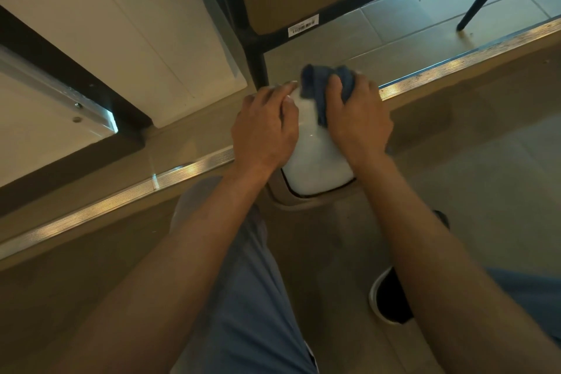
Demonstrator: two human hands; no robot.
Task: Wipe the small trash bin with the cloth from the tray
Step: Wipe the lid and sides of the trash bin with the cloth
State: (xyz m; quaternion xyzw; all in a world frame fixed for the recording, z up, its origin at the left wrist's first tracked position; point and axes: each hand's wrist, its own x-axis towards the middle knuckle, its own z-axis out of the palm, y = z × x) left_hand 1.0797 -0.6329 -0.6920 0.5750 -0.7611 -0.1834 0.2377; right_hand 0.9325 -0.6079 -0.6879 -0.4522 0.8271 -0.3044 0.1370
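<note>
A small white trash bin (pixel 315 161) stands on the tan floor, seen from above, with its beige base showing at the near side. My left hand (pixel 267 127) lies flat against the bin's left side and steadies it. My right hand (pixel 358 118) presses a dark blue cloth (pixel 315 85) onto the bin's top far edge. The cloth is bunched under my fingers and part of it hangs over the lid. No tray is in view.
A black metal table leg (pixel 255 55) stands just behind the bin. A metal floor strip (pixel 182 173) runs diagonally across the floor. A white cabinet panel (pixel 121 24) sits at the left. My knee (pixel 239 252) and black shoe (pixel 391 297) are below.
</note>
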